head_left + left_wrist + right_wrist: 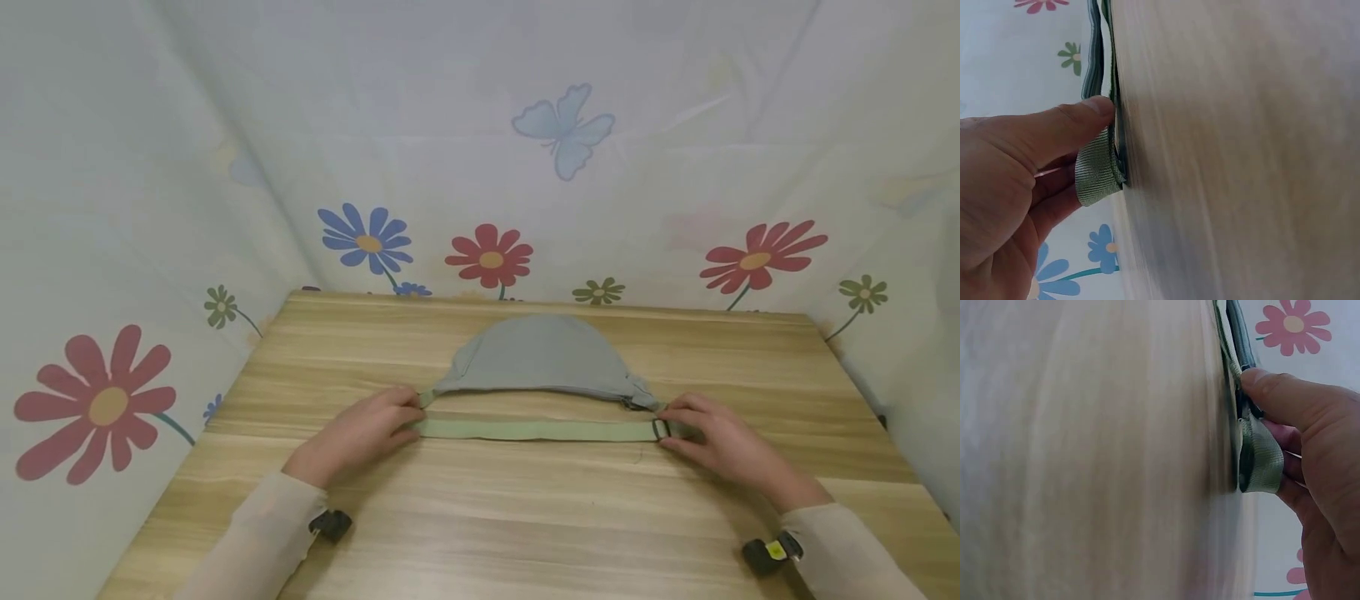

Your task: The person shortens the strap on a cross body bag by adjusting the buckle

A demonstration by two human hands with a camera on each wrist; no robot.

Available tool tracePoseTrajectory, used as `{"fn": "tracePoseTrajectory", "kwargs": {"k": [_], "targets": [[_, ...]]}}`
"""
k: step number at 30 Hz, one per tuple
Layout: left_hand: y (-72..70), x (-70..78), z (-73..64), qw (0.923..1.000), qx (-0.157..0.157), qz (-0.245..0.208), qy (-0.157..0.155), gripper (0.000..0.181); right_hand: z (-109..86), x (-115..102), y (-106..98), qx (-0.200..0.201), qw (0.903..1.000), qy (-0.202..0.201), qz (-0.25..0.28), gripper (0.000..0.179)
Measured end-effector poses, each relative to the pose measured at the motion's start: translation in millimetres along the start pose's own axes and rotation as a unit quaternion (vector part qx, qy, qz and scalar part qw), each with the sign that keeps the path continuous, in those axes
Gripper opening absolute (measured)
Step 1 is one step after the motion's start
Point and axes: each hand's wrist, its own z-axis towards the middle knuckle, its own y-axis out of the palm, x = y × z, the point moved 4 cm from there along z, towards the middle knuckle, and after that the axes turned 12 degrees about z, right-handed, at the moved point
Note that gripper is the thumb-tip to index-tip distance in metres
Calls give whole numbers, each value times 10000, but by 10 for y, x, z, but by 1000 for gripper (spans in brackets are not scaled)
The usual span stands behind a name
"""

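Observation:
A grey-blue waist bag (543, 354) lies on the wooden table, its curved side facing the wall and its zipper edge toward me. Its pale green strap (525, 430) runs straight across in front of the bag and folds back at both ends. My left hand (369, 429) pinches the left fold; in the left wrist view the strap's loop (1097, 169) bulges out below the thumb. At the other end my right hand (723, 439) pinches the strap beside a dark slider buckle (660, 430). The right loop (1265, 464) shows under that thumb.
The wooden table (517, 533) reaches back to a pale wall cloth (450, 150) printed with flowers and a butterfly. More cloth hangs at the left and right sides. A dark wrist camera (330, 525) sits at my left cuff, another camera (765, 554) at my right.

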Motion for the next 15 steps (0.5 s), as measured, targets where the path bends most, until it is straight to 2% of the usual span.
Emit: {"fn": "tracePoseTrajectory", "kwargs": {"k": [6,13,15], "targets": [[-57,19,-14,9996,252,-81,87,28,22,-52,-22,94,9999,-102,-2,39],[-127,27,14,9995,243,-199,45,26,115,-145,-75,202,9992,-353,-38,41],[-168,39,37,9989,423,-176,114,25,147,-175,-97,237,9990,-389,-21,40]]}}
